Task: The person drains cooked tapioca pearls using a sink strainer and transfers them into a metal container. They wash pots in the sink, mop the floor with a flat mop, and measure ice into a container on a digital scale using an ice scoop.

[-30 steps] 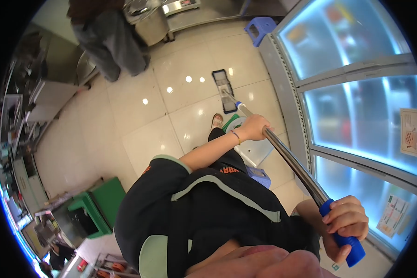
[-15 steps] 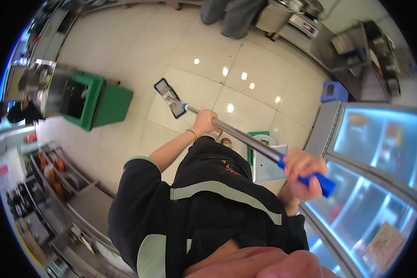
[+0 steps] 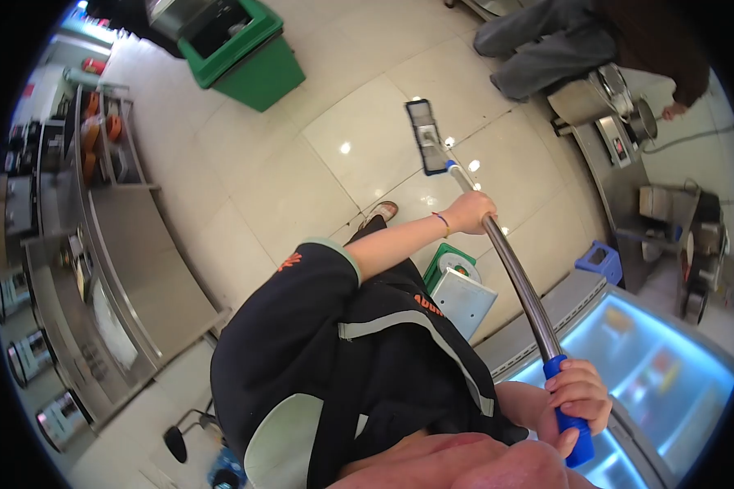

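A flat mop (image 3: 523, 281) with a metal shaft runs diagonally through the view. My left hand (image 3: 469, 213) is closed around the shaft's lower part. My right hand (image 3: 577, 398) grips the blue handle sleeve at the top end. Beyond my left hand, the rectangular mop head (image 3: 426, 137) with its dark edge lies on the tiled floor (image 3: 285, 167). Below the shaft, close to my body, stands a green scale (image 3: 451, 265) with a round dial and a metal plate (image 3: 465, 300). One of my shoes (image 3: 381, 213) shows on the floor.
A green bin (image 3: 257, 69) stands at the upper left. Another person in grey trousers (image 3: 550, 57) is at the upper right, beside a cooking counter with pots. A lit glass-topped fridge (image 3: 661, 367) and a blue stool (image 3: 601, 261) are on the right. Steel counters (image 3: 143, 253) line the left.
The mop head has shifted right and slightly up in the view, and the shaft stands steeper. My view has turned, and the other person shows more fully. Both hands keep their hold.
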Available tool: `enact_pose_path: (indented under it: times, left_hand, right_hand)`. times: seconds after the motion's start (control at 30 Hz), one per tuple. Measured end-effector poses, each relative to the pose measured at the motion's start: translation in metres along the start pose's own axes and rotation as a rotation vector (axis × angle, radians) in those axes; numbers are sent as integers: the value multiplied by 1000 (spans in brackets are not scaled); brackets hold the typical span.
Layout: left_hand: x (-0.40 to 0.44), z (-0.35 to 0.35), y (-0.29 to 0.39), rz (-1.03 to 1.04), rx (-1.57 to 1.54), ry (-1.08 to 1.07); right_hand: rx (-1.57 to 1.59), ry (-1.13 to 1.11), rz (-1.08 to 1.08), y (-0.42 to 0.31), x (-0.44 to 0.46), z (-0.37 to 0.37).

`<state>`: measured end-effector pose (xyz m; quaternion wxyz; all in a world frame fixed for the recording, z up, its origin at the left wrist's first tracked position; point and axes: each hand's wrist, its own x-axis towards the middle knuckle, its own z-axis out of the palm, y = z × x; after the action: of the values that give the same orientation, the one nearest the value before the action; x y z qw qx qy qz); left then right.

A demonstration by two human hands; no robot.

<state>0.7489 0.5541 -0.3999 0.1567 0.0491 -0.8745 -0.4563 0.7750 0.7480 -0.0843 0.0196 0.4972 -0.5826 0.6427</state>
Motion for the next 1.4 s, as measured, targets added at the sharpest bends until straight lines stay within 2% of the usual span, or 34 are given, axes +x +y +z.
enact_pose_path:
  times: [0.1,0.13,0.27,0.37,0.5,0.53,0.63,0.67,0.77,0.8,0.83,0.87,0.97,1.07,1.13,1.17,1.2,1.23,1.27,1.3,1.33,1.4]
  left_hand:
    - [-20,-13,2,-51,-53,30]
    - [-30,-16,5,-60,-61,51]
    - [-96,-42,24,-144,-55,170]
    - [-173,-87,37,-280,-30,282]
    - [-291,-126,43,-449,15,543]
    - [-321,-130,40,-520,76,594]
    - [-403,-149,49,-634,74,872]
    - [-426,-152,51,-674,96,917]
    - [-489,-161,56,-791,161,1098]
    - [-507,-161,59,-824,179,1154]
    - [-526,-159,62,-855,194,1201]
    - [-543,-154,58,-971,302,1162]
    - [-588,-157,61,-1065,391,1303]
    - [-645,-164,58,-1187,408,1537]
    - [-692,-174,74,-1198,709,1595]
    - [-709,-180,85,-1130,782,1701]
    - [-731,-189,96,-1052,862,1795]
    - [-763,-194,106,-1097,732,1816]
    - [-787,-204,132,-1203,469,1941]
    - [-816,-210,137,-1160,578,2066]
    - [-849,-210,146,-1122,701,2206]
    - [-905,-215,166,-1163,825,2293]
  right_hand:
    - [12,-292,-50,-11,5,2]
    - [11,-326,-77,-16,9,2]
    - [174,-663,-25,-34,47,-9]
    - [450,-968,-32,-27,77,24]
    - [625,-1044,-118,-49,70,132]
    - [625,-967,-109,-64,56,162]
    - [938,-979,-209,-85,26,250]
    - [933,-1086,-203,-91,24,269]
    - [1108,-1188,-243,-119,-4,328]
    - [1124,-1233,-200,-131,-12,342]
    - [1147,-1293,-243,-139,-18,357]
    - [1201,-1285,-213,-145,-27,371]
    - [1394,-1307,-127,-158,-56,419]
    - [1568,-1454,-62,-190,-90,474]
    - [1537,-1578,-61,-215,-112,503]
    - [1464,-1563,-223,-227,-127,518]
    - [1422,-1525,-294,-247,-140,524]
    - [1494,-1370,-271,-252,-160,534]
    - [1393,-1377,-540,-253,-160,541]
    - [1293,-1381,-814,-254,-160,550]
    - [1165,-1447,-775,-255,-166,544]
    - [1044,-1557,-767,-238,-187,557]
